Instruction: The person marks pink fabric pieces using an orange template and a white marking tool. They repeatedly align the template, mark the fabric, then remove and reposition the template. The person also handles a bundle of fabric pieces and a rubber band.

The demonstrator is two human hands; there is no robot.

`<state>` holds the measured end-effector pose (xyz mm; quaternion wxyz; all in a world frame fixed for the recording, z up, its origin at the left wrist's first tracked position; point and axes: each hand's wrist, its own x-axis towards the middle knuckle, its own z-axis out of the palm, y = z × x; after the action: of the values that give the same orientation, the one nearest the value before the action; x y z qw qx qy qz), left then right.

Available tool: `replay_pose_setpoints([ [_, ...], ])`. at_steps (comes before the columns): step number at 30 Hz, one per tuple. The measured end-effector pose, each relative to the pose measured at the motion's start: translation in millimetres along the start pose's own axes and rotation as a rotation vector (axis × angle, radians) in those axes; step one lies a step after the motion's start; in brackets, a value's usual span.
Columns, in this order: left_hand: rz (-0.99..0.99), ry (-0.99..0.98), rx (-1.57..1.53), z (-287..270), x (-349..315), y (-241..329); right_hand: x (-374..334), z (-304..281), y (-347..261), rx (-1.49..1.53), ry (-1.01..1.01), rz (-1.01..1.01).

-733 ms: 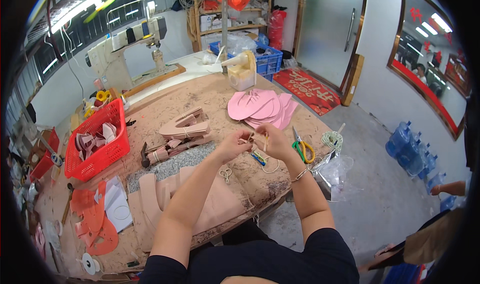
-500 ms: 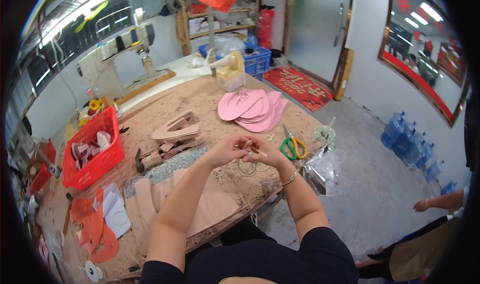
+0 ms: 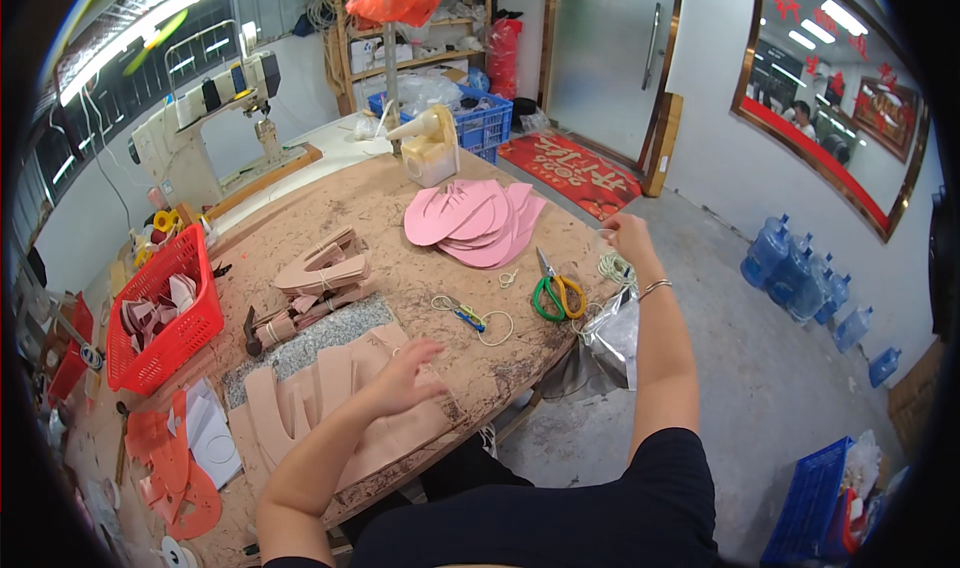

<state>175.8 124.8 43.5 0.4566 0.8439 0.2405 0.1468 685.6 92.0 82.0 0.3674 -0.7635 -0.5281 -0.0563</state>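
My right hand reaches over the table's right edge, its fingers pinched by a coil of pale cord. What sits between those fingertips is too small to make out. My left hand is open, fingers apart, above flat beige leather-like pieces. Between the hands lies a small blue-and-yellow tool with a loop of thin cord. Scissors with green and orange handles rest closer to my right arm. A small knotted cord lies beyond them.
Pink cut pieces fan out at the back, near a cream container. Bundled beige pieces and a hammer lie left of centre. A red basket stands farther left. Clear plastic and foil hang at the right edge.
My hands have parted: the right went far right to the cord coil, the left drew back leftward and opened. The cord loop and small tool now show on the table.
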Motion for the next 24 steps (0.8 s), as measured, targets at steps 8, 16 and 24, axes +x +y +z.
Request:
replay_pose_setpoints([
  [8, -0.204, -0.007, -0.274, 6, -96, 16, 12, -8, 76, -0.316, 0.369, 0.201],
  [16, 0.077, 0.068, 0.222, 5, -27, 15, -38, 63, -39, 0.109, 0.227, -0.291],
  [24, 0.054, 0.164, 0.531, 13, 56, -19, -63, 167, -86, -0.149, -0.189, -0.383],
])
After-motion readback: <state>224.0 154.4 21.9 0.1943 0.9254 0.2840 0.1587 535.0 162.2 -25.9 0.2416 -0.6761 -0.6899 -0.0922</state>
